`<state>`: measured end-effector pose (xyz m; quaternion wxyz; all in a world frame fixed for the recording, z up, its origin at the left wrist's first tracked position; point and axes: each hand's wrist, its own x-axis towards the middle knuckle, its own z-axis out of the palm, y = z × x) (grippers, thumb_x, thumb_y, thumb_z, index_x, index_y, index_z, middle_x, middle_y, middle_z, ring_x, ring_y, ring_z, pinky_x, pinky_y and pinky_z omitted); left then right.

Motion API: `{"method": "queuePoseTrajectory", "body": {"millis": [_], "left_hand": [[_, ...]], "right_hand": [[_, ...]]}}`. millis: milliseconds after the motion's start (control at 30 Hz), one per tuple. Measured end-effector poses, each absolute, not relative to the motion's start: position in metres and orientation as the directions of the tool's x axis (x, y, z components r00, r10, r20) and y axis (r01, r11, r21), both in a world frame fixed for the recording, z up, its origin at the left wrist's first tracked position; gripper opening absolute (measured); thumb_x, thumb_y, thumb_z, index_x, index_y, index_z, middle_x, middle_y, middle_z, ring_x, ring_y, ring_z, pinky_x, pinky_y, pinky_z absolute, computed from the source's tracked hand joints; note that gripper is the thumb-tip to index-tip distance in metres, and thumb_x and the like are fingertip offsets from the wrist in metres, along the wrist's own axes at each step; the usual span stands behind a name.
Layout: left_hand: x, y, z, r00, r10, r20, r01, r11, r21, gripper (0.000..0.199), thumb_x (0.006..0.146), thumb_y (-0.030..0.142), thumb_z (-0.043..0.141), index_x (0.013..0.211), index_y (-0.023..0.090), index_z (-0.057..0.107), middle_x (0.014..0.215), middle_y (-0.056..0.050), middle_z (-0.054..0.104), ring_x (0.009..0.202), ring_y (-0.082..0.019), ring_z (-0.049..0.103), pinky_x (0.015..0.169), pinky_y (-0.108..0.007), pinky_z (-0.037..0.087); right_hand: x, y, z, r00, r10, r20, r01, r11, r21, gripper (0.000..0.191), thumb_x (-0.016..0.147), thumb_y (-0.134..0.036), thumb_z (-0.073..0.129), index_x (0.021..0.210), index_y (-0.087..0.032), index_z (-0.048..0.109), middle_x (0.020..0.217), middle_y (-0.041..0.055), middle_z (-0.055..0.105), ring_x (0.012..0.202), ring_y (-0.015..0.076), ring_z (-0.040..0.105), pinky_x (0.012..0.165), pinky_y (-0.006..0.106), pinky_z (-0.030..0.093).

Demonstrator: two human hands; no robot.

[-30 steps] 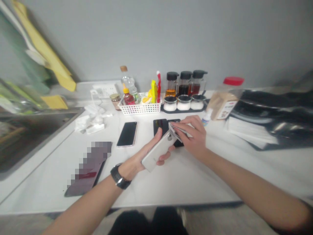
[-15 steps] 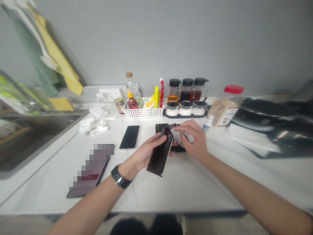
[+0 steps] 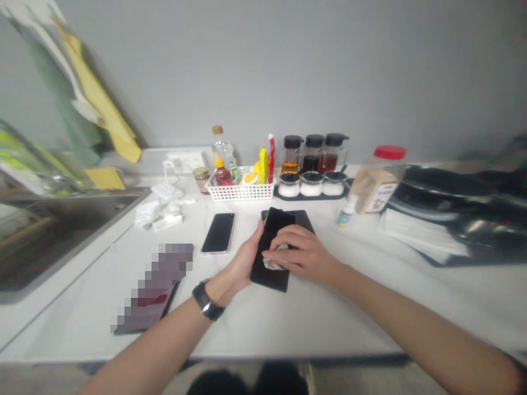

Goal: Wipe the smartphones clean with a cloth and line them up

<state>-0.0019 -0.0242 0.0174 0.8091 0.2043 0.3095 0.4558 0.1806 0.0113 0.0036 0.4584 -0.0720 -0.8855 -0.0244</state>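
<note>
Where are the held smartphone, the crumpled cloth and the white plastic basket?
Held smartphone [image 3: 267,277]: head view, lower part of black face.
Crumpled cloth [image 3: 272,264]: head view, lower visible part.
White plastic basket [image 3: 241,192]: head view, front wall.

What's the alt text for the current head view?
A person's left hand holds a dark phone above a white counter while the right hand holds a pale cloth against its face. Another phone lies to the left; a white basket stands behind.
</note>
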Motion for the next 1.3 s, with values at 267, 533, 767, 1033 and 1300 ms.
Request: {"method": "queuePoseTrajectory", "body": {"millis": [267,533,767,1033,1300], "left_hand": [[-0.003,-0.033,0.02,0.531,0.749,-0.397,-0.336,0.616,0.713,0.064,0.11,0.059,0.041,0.116,0.007,0.077,0.096,-0.019,0.081,0.071,-0.028,0.079,0.061,-0.034,0.062],[0.001,-0.028,0.023,0.347,0.859,-0.376,-0.634,0.511,0.581,0.054,0.111,0.052,0.047,0.08,0.013,0.069,0.058,0.0,0.061,0.047,-0.009,0.059,0.052,-0.018,0.051],[-0.002,-0.031,0.019,0.533,0.785,-0.316,-0.42,0.569,0.707,0.061,0.106,0.063,0.049,0.116,0.009,0.076,0.103,-0.019,0.082,0.074,-0.028,0.08,0.069,-0.037,0.064],[-0.004,-0.026,0.019,0.351,0.904,-0.243,-0.566,0.411,0.715,0.048,0.107,0.056,0.056,0.099,0.013,0.075,0.058,0.002,0.062,0.043,-0.011,0.053,0.05,-0.022,0.051],[-0.004,-0.028,0.012,0.409,0.84,-0.357,-0.464,0.528,0.711,0.053,0.104,0.06,0.058,0.096,0.011,0.076,0.077,-0.01,0.077,0.058,-0.019,0.071,0.057,-0.029,0.059]], "right_hand": [[0.201,0.03,0.01,-0.273,0.429,0.861,0.443,0.851,-0.283,0.012,0.102,-0.022,0.071,0.111,-0.023,0.08,0.096,0.0054,0.076,0.089,0.0197,0.071,0.077,0.034,0.057],[0.177,0.007,0.002,-0.51,0.166,0.844,0.172,0.981,-0.089,0.013,0.104,-0.027,0.07,0.108,-0.024,0.081,0.095,0.0042,0.079,0.085,0.0161,0.072,0.072,0.029,0.06],[0.196,0.027,0.006,-0.287,0.514,0.808,0.483,0.807,-0.341,0.015,0.103,-0.025,0.07,0.109,-0.024,0.084,0.103,0.0069,0.08,0.095,0.0209,0.075,0.084,0.035,0.061],[0.175,0.004,0.001,-0.602,0.193,0.775,0.125,0.981,-0.147,0.019,0.107,-0.027,0.064,0.106,-0.02,0.081,0.101,0.0065,0.08,0.091,0.0177,0.073,0.078,0.031,0.06],[0.184,0.012,0.007,-0.495,0.401,0.771,0.257,0.915,-0.312,0.015,0.106,-0.027,0.066,0.105,-0.023,0.08,0.103,0.0066,0.08,0.096,0.0192,0.074,0.086,0.034,0.061]]}}
